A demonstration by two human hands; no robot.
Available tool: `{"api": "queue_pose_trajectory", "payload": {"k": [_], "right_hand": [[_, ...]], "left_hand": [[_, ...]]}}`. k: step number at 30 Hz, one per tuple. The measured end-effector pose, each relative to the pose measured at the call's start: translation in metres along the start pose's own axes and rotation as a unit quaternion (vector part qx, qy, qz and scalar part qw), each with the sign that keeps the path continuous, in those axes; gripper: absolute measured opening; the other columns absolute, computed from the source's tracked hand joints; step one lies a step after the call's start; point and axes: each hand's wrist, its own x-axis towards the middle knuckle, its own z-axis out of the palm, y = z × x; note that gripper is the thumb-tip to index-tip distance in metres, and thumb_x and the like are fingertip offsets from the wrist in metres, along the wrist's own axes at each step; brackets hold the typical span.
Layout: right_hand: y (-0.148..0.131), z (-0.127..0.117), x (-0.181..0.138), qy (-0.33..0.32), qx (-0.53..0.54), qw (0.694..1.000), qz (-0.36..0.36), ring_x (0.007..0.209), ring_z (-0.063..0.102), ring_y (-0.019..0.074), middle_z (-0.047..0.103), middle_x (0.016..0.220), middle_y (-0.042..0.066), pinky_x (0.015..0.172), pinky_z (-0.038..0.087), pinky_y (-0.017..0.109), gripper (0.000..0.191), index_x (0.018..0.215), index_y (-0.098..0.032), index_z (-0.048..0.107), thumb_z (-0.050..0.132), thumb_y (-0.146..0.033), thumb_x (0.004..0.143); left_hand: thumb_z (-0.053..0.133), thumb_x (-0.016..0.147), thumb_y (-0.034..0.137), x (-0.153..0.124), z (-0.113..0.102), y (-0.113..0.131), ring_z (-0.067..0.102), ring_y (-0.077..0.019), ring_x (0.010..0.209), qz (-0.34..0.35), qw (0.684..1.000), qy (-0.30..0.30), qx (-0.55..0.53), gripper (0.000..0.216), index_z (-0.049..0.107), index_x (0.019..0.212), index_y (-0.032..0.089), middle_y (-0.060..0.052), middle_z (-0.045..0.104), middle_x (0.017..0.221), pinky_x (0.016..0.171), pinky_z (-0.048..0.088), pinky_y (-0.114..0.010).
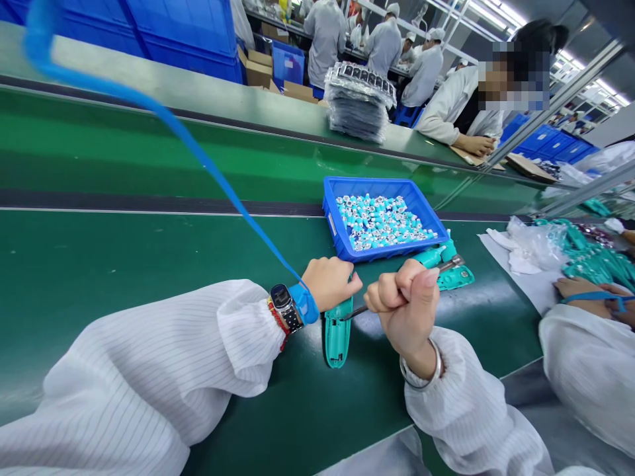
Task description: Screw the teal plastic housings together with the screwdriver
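My left hand (pixel 328 283) is closed over the far end of a teal plastic housing half (pixel 337 340), pressing it on the green bench. The housing's hollow inner side faces up. In a fist, my right hand (pixel 404 304) grips a slim metal tool (pixel 449 264), whose kind I cannot make out. Its thin dark tip reaches the housing's side edge, close to my left fingers. Beyond my right hand lie more teal housing pieces (pixel 457 278), partly hidden by it. A blue wrist strap (pixel 303 303) and a watch (pixel 284 303) are on my left wrist.
A blue tray (pixel 391 252) of small teal-and-white parts stands behind my hands. The strap's blue cord (pixel 213 168) rises to the upper left. At right, a co-worker's hands (pixel 590 301) are near teal pieces (pixel 605 264). Bagged parts (pixel 358 109) are stacked across the green conveyor (pixel 149 155).
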Motion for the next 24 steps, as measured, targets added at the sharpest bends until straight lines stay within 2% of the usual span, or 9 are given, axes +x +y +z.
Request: {"api": "queue_pose_trajectory", "payload": {"k": [7,10,15,18,21,24], "right_hand": [[0.006,0.005,-0.008,-0.027,-0.034,0.998,-0.037,0.037,0.01,0.0037,0.015,0.046,-0.009,0.037,0.016,0.016,0.041,0.059,-0.02,0.027,0.038,-0.046,0.089],[0.005,0.003,-0.007,-0.027,-0.031,0.999,-0.03,0.037,0.01,0.0041,0.014,0.046,-0.009,0.037,0.016,0.016,0.041,0.06,-0.02,0.026,0.037,-0.045,0.09],[-0.012,-0.003,-0.007,0.011,-0.019,1.0,0.011,0.036,0.009,0.005,0.01,0.047,-0.008,0.036,0.017,0.017,0.043,0.06,-0.02,0.024,0.032,-0.049,0.09],[-0.019,-0.003,-0.013,-0.03,0.034,0.997,0.068,0.035,0.008,0.0052,0.01,0.047,-0.008,0.035,0.015,0.016,0.041,0.061,-0.021,0.025,0.025,-0.048,0.092],[-0.017,0.001,-0.022,-0.085,0.07,0.987,0.116,0.036,0.011,0.0051,0.012,0.047,-0.009,0.036,0.016,0.016,0.041,0.062,-0.021,0.026,0.027,-0.048,0.092],[-0.011,0.004,-0.028,-0.094,0.066,0.985,0.132,0.037,0.012,0.005,0.013,0.047,-0.009,0.037,0.017,0.016,0.041,0.061,-0.021,0.027,0.031,-0.049,0.09]], "left_hand": [[0.034,0.082,0.033,0.0,-0.002,0.001,0.064,-0.0296,0.078,-0.014,1.0,0.004,-0.028,0.035,0.064,0.075,0.017,-0.011,0.067,0.08,0.062,0.043,-0.035],[0.034,0.082,0.033,0.001,-0.001,0.0,0.064,-0.0298,0.079,-0.007,1.0,0.004,-0.025,0.036,0.065,0.076,0.016,-0.012,0.067,0.08,0.063,0.043,-0.036],[0.033,0.082,0.034,0.001,0.0,-0.001,0.064,-0.0306,0.078,0.002,1.0,0.017,0.0,0.038,0.066,0.078,0.016,-0.013,0.067,0.08,0.063,0.044,-0.037],[0.033,0.082,0.034,0.001,0.001,0.0,0.064,-0.0308,0.078,0.004,1.0,0.02,0.005,0.039,0.067,0.079,0.016,-0.013,0.067,0.08,0.063,0.044,-0.037],[0.033,0.082,0.034,0.001,0.001,0.0,0.064,-0.031,0.078,0.006,1.0,0.025,0.002,0.039,0.067,0.08,0.015,-0.013,0.067,0.08,0.063,0.045,-0.037],[0.033,0.082,0.034,0.001,0.002,0.0,0.064,-0.0305,0.078,0.005,1.0,0.024,-0.002,0.038,0.067,0.08,0.016,-0.013,0.067,0.08,0.063,0.045,-0.037]]}}
